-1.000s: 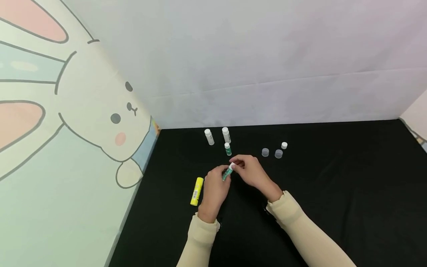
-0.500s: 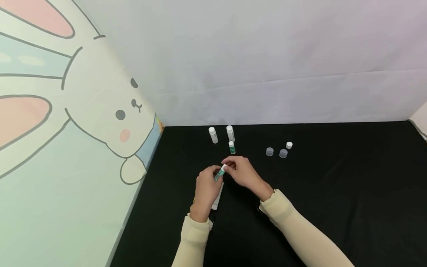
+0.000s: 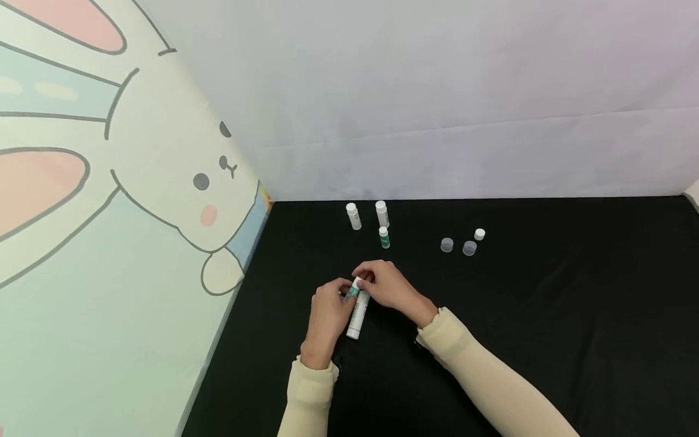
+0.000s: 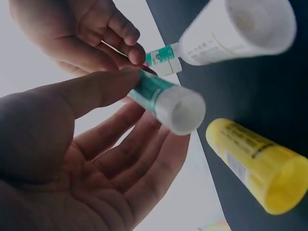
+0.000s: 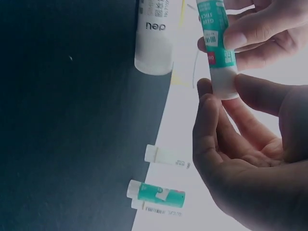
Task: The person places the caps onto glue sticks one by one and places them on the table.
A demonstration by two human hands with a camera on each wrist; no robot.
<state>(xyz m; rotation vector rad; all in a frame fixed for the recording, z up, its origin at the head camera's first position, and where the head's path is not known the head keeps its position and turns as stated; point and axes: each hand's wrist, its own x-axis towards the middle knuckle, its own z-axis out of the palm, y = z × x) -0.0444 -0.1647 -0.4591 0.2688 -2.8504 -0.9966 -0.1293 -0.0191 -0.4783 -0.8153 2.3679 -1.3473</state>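
A small green glue stick [image 5: 219,43] with a white cap [image 5: 224,83] is held between both hands. My left hand [image 3: 327,309] grips its green body between thumb and fingers. At the capped end, thumb and fingertips of my right hand [image 3: 390,285] pinch the white cap. In the head view the glue stick slants over a large white glue stick [image 3: 357,317], which stands beside my left hand. The left wrist view shows a yellow glue stick [image 4: 260,166] near that hand; in the head view the left hand and forearm hide it.
Toward the back stand two white glue sticks [image 3: 354,217] [image 3: 383,215] and another small green glue stick [image 3: 384,238]. Right of them are two translucent caps [image 3: 446,245] [image 3: 469,248] and a white cap [image 3: 479,234]. A black cloth [image 3: 524,340] covers the table, with walls behind and left.
Both hands, with the green glue stick between them, have shifted left and slightly nearer the body. The large white glue stick has come into sight; the yellow one is now hidden in the head view.
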